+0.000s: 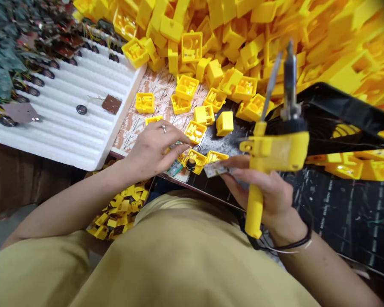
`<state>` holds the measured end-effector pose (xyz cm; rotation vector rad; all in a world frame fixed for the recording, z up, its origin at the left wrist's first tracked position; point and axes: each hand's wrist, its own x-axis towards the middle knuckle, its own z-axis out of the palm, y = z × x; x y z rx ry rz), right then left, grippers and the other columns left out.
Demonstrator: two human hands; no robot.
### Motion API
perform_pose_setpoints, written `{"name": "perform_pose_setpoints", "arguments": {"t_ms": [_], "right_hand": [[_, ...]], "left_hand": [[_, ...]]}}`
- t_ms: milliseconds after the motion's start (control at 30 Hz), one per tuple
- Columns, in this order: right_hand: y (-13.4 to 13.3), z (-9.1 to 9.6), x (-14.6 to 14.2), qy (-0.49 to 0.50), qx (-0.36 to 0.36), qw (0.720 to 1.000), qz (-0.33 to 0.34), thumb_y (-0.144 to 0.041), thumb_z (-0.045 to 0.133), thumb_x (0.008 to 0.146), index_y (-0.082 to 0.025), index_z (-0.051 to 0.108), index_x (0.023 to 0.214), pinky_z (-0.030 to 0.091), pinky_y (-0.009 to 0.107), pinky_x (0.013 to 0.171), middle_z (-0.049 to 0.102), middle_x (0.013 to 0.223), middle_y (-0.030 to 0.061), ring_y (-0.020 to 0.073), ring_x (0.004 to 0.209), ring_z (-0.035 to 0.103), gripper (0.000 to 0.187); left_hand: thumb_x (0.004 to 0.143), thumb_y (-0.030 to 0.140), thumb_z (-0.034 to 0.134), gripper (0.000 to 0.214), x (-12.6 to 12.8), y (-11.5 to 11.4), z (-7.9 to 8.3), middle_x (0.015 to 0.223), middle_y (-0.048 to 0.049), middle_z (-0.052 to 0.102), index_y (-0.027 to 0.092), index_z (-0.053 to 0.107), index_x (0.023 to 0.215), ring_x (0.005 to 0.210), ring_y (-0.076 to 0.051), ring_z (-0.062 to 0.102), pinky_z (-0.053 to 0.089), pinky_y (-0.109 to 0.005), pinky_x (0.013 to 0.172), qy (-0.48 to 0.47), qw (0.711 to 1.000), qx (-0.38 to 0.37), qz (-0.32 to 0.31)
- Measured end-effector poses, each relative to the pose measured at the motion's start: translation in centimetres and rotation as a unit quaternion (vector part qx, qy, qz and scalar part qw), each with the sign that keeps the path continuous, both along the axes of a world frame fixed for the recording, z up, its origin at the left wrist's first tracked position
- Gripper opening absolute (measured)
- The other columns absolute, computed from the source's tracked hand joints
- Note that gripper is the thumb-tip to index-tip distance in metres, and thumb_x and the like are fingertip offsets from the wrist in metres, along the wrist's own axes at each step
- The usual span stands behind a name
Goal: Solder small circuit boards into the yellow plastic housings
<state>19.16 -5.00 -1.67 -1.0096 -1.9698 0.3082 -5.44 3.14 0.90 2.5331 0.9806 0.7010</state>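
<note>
L hand: L hand [153, 149] palm down, wrist bent, forearm coming in from lower left. Fingers half curled, tips on a yellow housing [193, 162]; thumb tucked beneath. Can't tell if it really pinches or just rests. Ring [164, 128] on one finger.
R hand: R hand [269, 196] wrapped tight round the grip of the solder gun [270, 153], grip pointing down, iron tip up and away. Fingertips also pinch a small grey board [216, 169]. Black band [294, 245] on wrist.
Housing pos: at near edge of bench, between both hands, just beside the grey board; black round part seated in it, green pcb [174, 169] at its left edge.
Around: loose housings [205, 114] scattered just behind the L hand; big yellow heap [243, 34] further back, crowding the work spot.
In the way: gun body and black stand [342, 106] hide the bench to the right.
Foam tray: white foam tray [67, 128] at left holds a round speaker [81, 109] and a brown board [111, 103], wired; more wired boards along its far edge.
Lower box: box [121, 209] under bench edge, yellow bits inside.
</note>
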Motion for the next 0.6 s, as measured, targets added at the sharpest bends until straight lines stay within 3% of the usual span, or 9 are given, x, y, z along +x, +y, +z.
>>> {"name": "perform_pose_setpoints", "arguments": {"t_ms": [133, 267, 333, 433, 533, 600], "right_hand": [[-0.9, -1.1, 0.7, -0.006, 0.028, 0.999, 0.033, -0.006, 0.069, 0.079, -0.034, 0.055, 0.125, 0.060, 0.031, 0.077, 0.071, 0.109, -0.0003, 0.0177, 0.090, 0.071, 0.055], [-1.1, -1.1, 0.1, -0.016, -0.005, 1.000, 0.025, -0.008, 0.064, 0.081, -0.032, 0.059, 0.120, 0.061, 0.028, 0.073, 0.073, 0.099, -0.0013, 0.0176, 0.085, 0.071, 0.046], [-1.2, -0.7, -0.4, -0.023, -0.039, 0.999, 0.013, -0.013, 0.062, 0.085, -0.030, 0.061, 0.116, 0.060, 0.027, 0.067, 0.073, 0.092, -0.0010, 0.0177, 0.078, 0.071, 0.036], [-1.1, -0.3, -0.5, -0.029, -0.062, 0.998, 0.001, -0.019, 0.064, 0.086, -0.030, 0.061, 0.113, 0.061, 0.029, 0.066, 0.073, 0.087, -0.0015, 0.0186, 0.076, 0.072, 0.030], [-0.7, -0.1, 0.4, -0.025, -0.038, 0.999, -0.014, -0.019, 0.076, 0.078, -0.033, 0.057, 0.117, 0.061, 0.036, 0.082, 0.072, 0.105, 0.0011, 0.0219, 0.093, 0.071, 0.046], [-0.2, -0.3, 1.2, -0.053, -0.022, 0.998, -0.025, -0.022, 0.080, 0.076, -0.029, 0.052, 0.122, 0.058, 0.043, 0.091, 0.070, 0.111, 0.0061, 0.0249, 0.102, 0.069, 0.055]], "left_hand": [[0.098, 0.037, 0.045, 0.035, 1.0, 0.8, 0.7, 0.090, -0.0042, 0.075, 0.018, 0.073, 0.086, 0.092, -0.022, 0.059, 0.041, -0.038, 0.086, 0.130, 0.989, -0.058, -0.030], [0.099, 0.046, 0.038, 0.049, 3.7, 0.9, 1.5, 0.089, -0.0058, 0.075, 0.019, 0.075, 0.080, 0.094, -0.023, 0.058, 0.035, -0.046, 0.094, 0.199, 0.972, -0.113, -0.050], [0.093, 0.046, 0.051, 0.036, 4.8, 0.7, 1.6, 0.089, -0.0048, 0.075, 0.020, 0.075, 0.087, 0.096, -0.023, 0.061, 0.036, -0.046, 0.096, 0.163, 0.975, -0.145, -0.037], [0.085, 0.029, 0.062, 0.018, 5.4, 0.4, 1.4, 0.089, -0.0016, 0.077, 0.019, 0.074, 0.092, 0.088, -0.017, 0.066, 0.044, -0.034, 0.088, 0.042, 0.967, -0.249, -0.021], [0.086, 0.023, 0.058, 0.018, 5.0, 0.4, 1.3, 0.085, -0.0005, 0.077, 0.018, 0.075, 0.092, 0.078, -0.013, 0.067, 0.047, -0.026, 0.076, -0.014, 0.945, -0.327, -0.026], [0.088, 0.024, 0.057, 0.020, 4.7, 0.5, 1.4, 0.084, -0.0010, 0.077, 0.019, 0.076, 0.092, 0.078, -0.014, 0.067, 0.046, -0.031, 0.083, 0.038, 0.953, -0.299, -0.036]]}}
